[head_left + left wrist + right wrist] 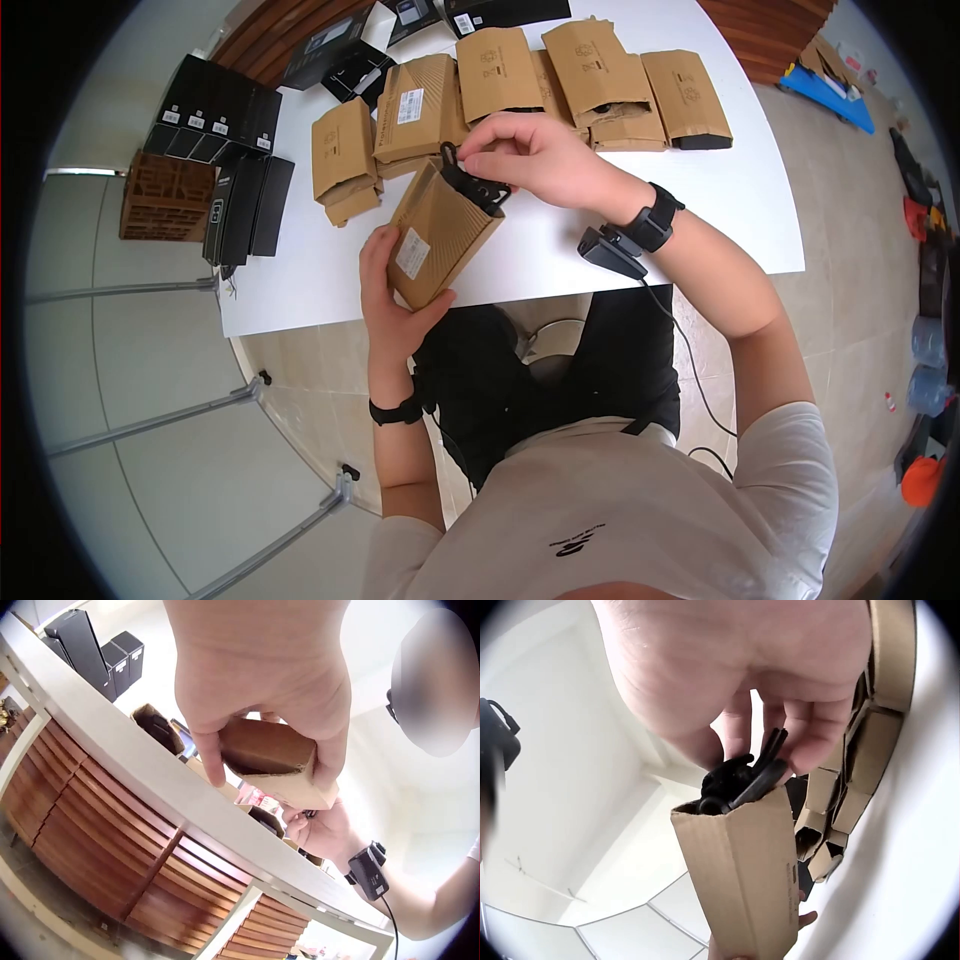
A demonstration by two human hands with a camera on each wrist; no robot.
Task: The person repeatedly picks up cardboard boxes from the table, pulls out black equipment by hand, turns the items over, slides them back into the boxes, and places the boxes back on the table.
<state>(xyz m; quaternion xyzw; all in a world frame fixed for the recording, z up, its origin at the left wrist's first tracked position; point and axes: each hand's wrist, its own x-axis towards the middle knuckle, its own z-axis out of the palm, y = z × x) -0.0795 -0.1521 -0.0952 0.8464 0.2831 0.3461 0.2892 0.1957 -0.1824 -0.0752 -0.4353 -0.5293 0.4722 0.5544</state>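
My left hand (388,318) grips a small brown cardboard box (448,240) with a white label, thumb and fingers on opposite sides near its lower end. The box is held tilted over the front of the table, its upper end open. From that opening sticks a black bundle of cable-like or strap-like parts (468,184); its exact kind cannot be told. My right hand (545,165) pinches the bundle's upper end between thumb and fingers. In the right wrist view, the black parts (739,784) stand above the box rim, and their lower portion is hidden inside.
Several brown boxes (500,70), some with open ends, lie along the back of the white table (740,210). Black boxes (215,110) are stacked at its left, and more black packaging (335,45) sits behind. A cable (690,350) hangs from my right wrist device.
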